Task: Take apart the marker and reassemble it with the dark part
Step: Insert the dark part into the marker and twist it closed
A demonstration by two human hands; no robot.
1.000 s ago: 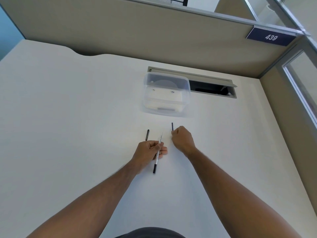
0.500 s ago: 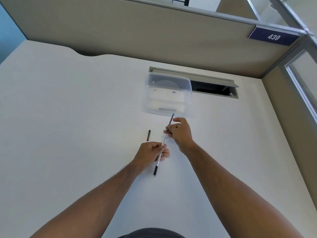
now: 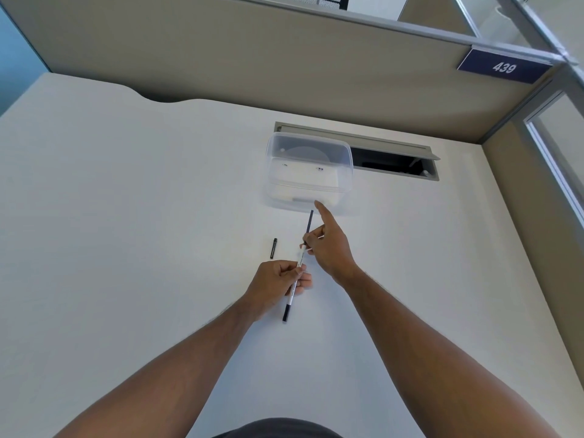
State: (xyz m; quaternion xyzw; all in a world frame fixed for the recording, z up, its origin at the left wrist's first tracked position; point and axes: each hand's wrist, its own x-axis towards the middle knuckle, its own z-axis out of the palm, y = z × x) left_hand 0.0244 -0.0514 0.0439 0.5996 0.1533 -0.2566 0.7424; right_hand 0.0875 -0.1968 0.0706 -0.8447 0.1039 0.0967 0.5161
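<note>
Marker (image 3: 295, 281), slim white tube, pinched by left hand (image 3: 278, 284); right hand (image 3: 331, 248) pinches thin dark rod (image 3: 308, 224), its lower end hidden.

A: Bright, even daylight, likely from 2 o'clock; white desk (image 3: 126, 216) nearly blown out, soft faint shadows.
B: Wide-angle bend at edges, partition (image 3: 221, 58) lines curve. Centre sharp, forearms at 6 o'clock slightly soft.

1. The left hand (image 3: 278, 281) covers the white marker barrel's (image 3: 299, 262) middle.
2. The right hand (image 3: 328, 245) hides where the dark part (image 3: 309, 222) meets that barrel.
3. The barrel's print is too small to read.
4. Both forearms run off the bottom edge.
</note>
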